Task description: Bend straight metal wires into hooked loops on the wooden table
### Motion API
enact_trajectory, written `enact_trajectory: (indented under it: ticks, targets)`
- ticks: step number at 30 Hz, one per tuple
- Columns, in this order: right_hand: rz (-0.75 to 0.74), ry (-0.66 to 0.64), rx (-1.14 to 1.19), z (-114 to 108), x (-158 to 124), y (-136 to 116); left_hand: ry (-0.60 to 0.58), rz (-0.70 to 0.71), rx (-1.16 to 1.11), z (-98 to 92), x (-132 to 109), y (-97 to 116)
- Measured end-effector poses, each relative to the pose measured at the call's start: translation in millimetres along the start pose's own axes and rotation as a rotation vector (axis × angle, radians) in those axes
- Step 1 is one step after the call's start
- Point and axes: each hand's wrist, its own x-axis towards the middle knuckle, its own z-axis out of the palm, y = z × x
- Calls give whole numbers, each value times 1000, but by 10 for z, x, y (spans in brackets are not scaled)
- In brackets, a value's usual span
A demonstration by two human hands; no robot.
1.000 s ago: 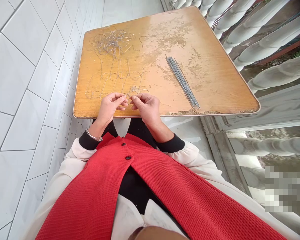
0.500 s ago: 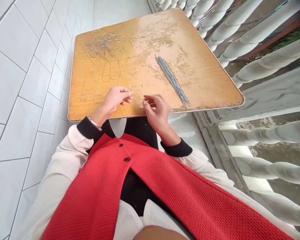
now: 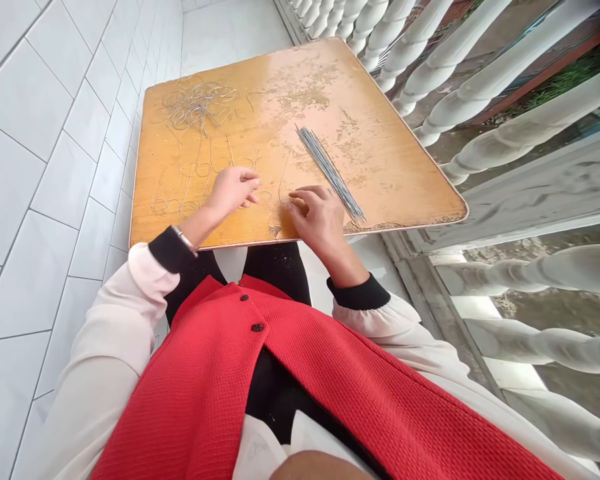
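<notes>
My right hand (image 3: 319, 217) is at the table's near edge, thumb and fingers closed on one thin wire (image 3: 282, 179). The wire rises from the fingertips and curves at its lower end. To its left, my left hand (image 3: 233, 190) hovers above several bent wire pieces (image 3: 187, 170) with looped ends, its fingers slightly apart and nothing visible between them. The hand hides part of these pieces. A bundle of straight grey wires (image 3: 330, 173) lies beyond and right of my right hand. Farther back on the left is a tangled heap of wire (image 3: 197, 103).
The wooden table (image 3: 380, 160) has a worn, peeling top and a chipped front edge. White tiled wall (image 3: 25, 160) runs along the left. A white balustrade (image 3: 460, 127) stands close on the right.
My hands have moved slightly apart, and the left fingers have loosened. A long wire now shows upright at my right fingertips. The view has shifted, so the table sits lower and further left.
</notes>
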Motion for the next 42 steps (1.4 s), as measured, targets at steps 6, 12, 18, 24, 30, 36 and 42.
enact_trajectory:
  ticks: [6,12,18,24,30,36,42]
  targets:
    - [-102,-128,-111,30,85,-104,128,479,556,-396,-266,-669]
    - [-212,-270,-109,35,78,-134,-18,521,867,-283,-442,-834]
    - [-274,-309,-72,7,33,-217,-16,475,906,-207,-517,-859]
    - [-279,-337,-28,21,53,-286,3,449,937,-162,-553,-841]
    - [-205,-233,23,-24,27,-281,56,505,903,-179,-536,-898]
    - [145,-54,-186,-522,177,165,134,595,835,-224,-635,-923]
    - [278,-319,-507,-781,257,330,54,597,835,-87,-634,-783]
